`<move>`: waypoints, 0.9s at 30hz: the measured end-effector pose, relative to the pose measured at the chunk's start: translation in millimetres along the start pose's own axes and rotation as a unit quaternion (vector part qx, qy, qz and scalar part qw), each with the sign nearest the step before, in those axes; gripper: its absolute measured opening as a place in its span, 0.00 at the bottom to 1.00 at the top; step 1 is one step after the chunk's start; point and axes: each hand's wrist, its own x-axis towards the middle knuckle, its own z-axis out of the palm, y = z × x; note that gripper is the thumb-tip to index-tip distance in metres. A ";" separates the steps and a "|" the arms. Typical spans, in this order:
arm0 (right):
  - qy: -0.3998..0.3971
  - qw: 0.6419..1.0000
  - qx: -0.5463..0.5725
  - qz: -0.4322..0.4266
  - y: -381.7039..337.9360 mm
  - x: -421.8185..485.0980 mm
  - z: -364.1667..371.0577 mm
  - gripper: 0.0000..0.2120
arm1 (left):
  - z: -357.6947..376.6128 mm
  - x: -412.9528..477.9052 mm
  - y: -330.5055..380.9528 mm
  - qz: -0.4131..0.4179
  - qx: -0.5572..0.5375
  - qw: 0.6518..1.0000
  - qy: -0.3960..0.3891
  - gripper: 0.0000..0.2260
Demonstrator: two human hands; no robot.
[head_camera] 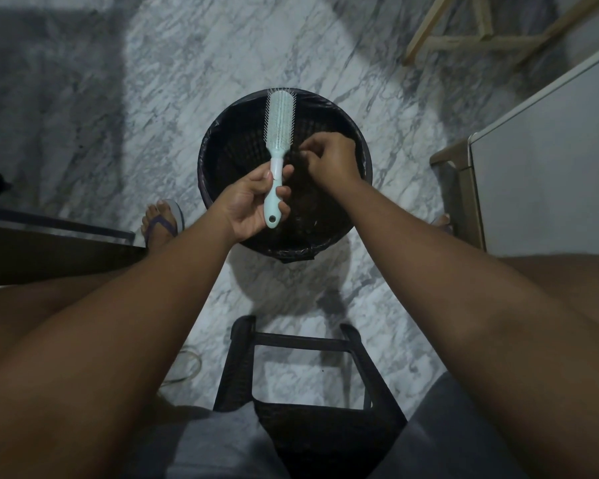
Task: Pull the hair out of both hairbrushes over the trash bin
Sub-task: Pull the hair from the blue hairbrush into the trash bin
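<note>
Grey shorts (222,440) and two bare forearms fill the near edge of the view, with a dark woven stool (312,392) between the knees. Beyond it, on the marble floor (153,98), stands a round black trash bin (367,157) lined with a dark bag; its woven inner wall shows, and dark clumps that look like hair lie on its bottom, though the dimness makes them hard to tell apart. The left hand (253,202) holds a pale mint hairbrush (280,122) over the bin, fingers wrapped round the handle, thumb on top, the handle's hanging hole just past the fingertips toward the person. The bristled head points away from the fingers, reaching the bin's far rim. The right hand (329,160) sits just right of the brush's neck, its fingers pinched together on a dark tuft of hair (296,167) that hangs between the fingertips and the handle. A foot in a purple sandal (161,219) rests left of the bin. A white cabinet (547,167) stands at right.
</note>
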 end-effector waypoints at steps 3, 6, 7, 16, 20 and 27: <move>0.055 0.998 0.036 0.020 2.7 -5.0 -3.6 0.06 | -2.0 -0.2 0.9 0.014 0.000 0.999 0.030 0.19; 0.121 0.991 0.063 0.020 0.1 -9.5 -11.8 0.05 | -13.0 -2.7 4.7 0.031 0.005 0.997 0.063 0.20; 0.133 0.989 0.068 0.023 -0.9 -8.5 -13.6 0.05 | -16.3 -4.4 5.1 0.030 0.008 0.997 0.068 0.20; -0.043 0.994 -0.060 0.077 -12.3 -1.5 -9.2 0.12 | -10.2 -8.0 -2.7 0.018 0.023 0.998 0.062 0.18; -0.055 0.982 0.162 0.081 -33.6 0.3 -7.0 0.19 | -3.2 -6.6 -4.3 0.015 0.027 0.998 0.048 0.14; -0.140 0.979 0.106 0.109 -42.6 12.4 -11.4 0.16 | -2.0 -2.7 -8.1 0.010 0.064 0.996 0.056 0.16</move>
